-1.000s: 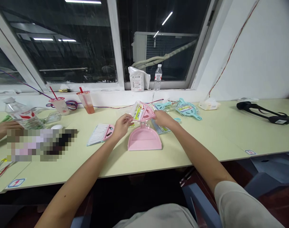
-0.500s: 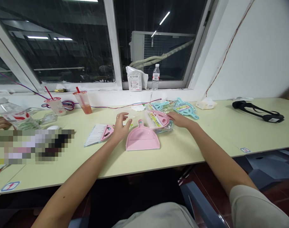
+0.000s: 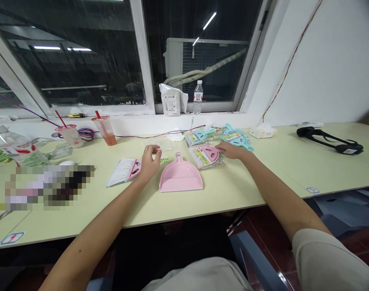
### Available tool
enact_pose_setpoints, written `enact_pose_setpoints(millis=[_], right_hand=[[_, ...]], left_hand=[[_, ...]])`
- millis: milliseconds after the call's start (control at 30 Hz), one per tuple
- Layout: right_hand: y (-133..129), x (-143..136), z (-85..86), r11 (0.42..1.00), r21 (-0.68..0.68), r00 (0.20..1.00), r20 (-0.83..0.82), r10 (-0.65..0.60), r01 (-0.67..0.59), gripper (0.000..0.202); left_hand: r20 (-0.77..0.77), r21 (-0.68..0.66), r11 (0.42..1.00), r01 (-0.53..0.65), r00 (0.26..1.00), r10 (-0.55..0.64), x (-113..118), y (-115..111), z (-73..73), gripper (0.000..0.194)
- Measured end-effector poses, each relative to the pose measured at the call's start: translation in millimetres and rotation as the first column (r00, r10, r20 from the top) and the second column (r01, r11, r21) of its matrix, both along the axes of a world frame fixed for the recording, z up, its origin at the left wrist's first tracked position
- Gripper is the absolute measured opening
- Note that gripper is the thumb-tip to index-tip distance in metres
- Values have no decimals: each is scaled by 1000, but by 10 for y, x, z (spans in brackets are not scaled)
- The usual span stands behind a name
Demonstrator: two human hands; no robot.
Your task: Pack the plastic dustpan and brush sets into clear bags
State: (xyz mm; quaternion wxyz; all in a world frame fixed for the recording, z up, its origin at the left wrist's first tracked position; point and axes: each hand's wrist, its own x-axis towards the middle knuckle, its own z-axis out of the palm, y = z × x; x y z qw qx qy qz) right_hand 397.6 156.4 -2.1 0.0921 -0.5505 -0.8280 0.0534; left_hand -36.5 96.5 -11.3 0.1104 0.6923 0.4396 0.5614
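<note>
Right of the pink dustpan point(image 3: 181, 180), a bagged pink set point(image 3: 204, 156) is touched by the right hand point(image 3: 230, 150), grip unclear; left of the dustpan, the left hand point(image 3: 150, 162) is held loosely open beside the brush point(image 3: 121, 171)

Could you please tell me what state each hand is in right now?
Left hand: open, fingers loosely curled, nothing seen in it.
Right hand: fingertips at the bagged pink item; whether closed on it cannot be told.
</note>
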Motion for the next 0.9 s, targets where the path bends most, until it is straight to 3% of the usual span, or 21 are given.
enact_pose_setpoints(millis=[133, 233, 367, 433, 467, 533, 600, 700, 767, 900], right_hand=[[99, 79, -37, 996, -33, 996, -39, -79, 77, 46], [120, 107, -11, 994, -41, 994, -37, -102, 100, 49], [15, -126, 135, 959, 235, 982, -139, -129, 159, 56], [-92, -443, 222, 922, 373, 968, -249, -9, 105, 50], [-154, -648, 255, 924, 380, 954, -290, 71, 47, 46], [-285, -1106, 285, 953, 303, 909, -395, 131, -6, 40], [-407, -1542, 264, 990, 144, 909, -412, 68, -8, 36], [-542, -1976, 165, 992, -83, 972, -206, -110, 94, 30], [-594, -2083, 75, 985, -118, 986, -89, -140, 129, 20], [-628, -2037, -106, 993, 7, 990, -73, -119, 120, 12]], left_hand=[[-71, 26, 1000, -13, 997, 15, -19, 19, 15, 14], [-316, 35, 999, 21, 949, -9, -175, 90, 72, 18], [-649, -163, 985, 60, 746, -153, -562, 206, 223, 24], [-686, -297, 955, -3, 696, -212, -728, 222, 297, 33], [-682, -364, 931, -31, 689, -243, -786, 217, 325, 37], [-654, -485, 871, -73, 691, -306, -847, 193, 357, 41], [-628, -566, 818, -102, 696, -348, -853, 169, 359, 38], [-626, -590, 798, -125, 695, -354, -836, 165, 329, 34], [-641, -568, 813, -130, 690, -337, -837, 180, 309, 37], [-683, -428, 896, -116, 691, -237, -845, 205, 308, 41]])
